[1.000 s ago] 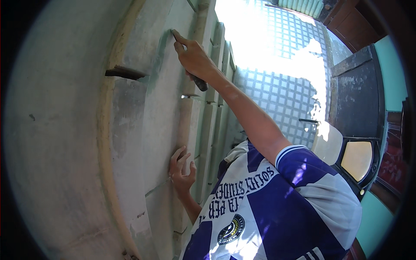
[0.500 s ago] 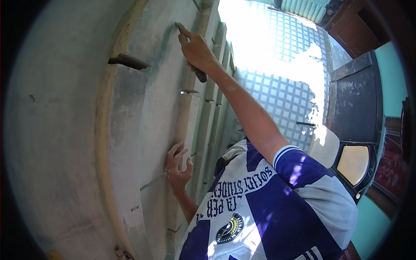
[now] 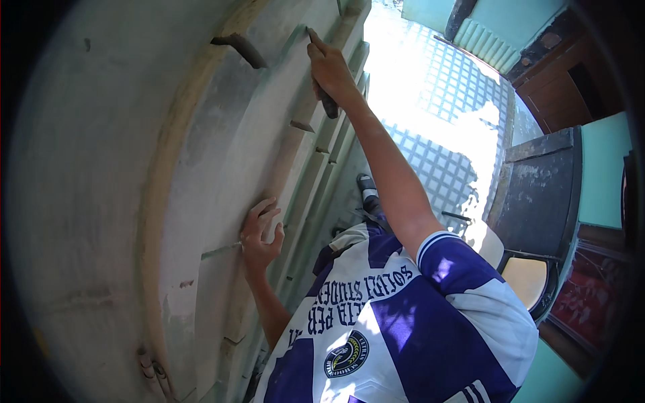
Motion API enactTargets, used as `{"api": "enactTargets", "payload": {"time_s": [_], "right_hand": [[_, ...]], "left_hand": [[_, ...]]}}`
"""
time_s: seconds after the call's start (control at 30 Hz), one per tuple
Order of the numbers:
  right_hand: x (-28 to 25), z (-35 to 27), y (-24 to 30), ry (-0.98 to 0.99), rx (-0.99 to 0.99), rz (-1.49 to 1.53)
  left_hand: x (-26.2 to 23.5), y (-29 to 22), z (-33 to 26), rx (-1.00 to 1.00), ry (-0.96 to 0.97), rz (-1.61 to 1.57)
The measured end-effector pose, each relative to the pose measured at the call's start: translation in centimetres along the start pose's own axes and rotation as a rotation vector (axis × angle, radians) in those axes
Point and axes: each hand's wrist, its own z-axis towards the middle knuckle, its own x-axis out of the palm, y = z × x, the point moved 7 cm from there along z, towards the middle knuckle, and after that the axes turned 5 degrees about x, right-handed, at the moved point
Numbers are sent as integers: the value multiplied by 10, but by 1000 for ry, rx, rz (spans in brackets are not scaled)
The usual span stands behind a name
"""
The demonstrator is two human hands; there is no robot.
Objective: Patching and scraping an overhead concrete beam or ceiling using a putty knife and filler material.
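A hand tool with a dark, rounded handle [image 3: 329, 105] slants across a pale grey, stepped panel [image 3: 259, 148], near the panel's upper end, beside a thin greenish line [image 3: 287, 49]. The right hand [image 3: 332, 72] has its fingers wrapped around the tool, index finger stretched forward. Lower on the panel, the left hand [image 3: 261, 235] rests with fingers bent and slightly spread. Right of the panel are a purple-and-white shirt [image 3: 440, 329], a sunlit tiled floor [image 3: 430, 158] and a dark-framed chair with a cream pad [image 3: 524, 279].
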Motion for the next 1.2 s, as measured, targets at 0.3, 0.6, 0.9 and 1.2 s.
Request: {"api": "enactTargets", "payload": {"time_s": [0.3,0.6,0.9,1.2], "right_hand": [[-65,-13,-114,70,381,485],[-195,-203,-366,-130,1056,925],[-269,-277,-454,-188,1259,691],[-277,-273,-503,406,879,-781]], "left_hand": [[-6,3,-10,-15,-42,-47],[-3,8,-16,-107,-85,-287],[3,20,-21,-105,-169,-379],[6,13,-30,-57,-128,-96]]}}
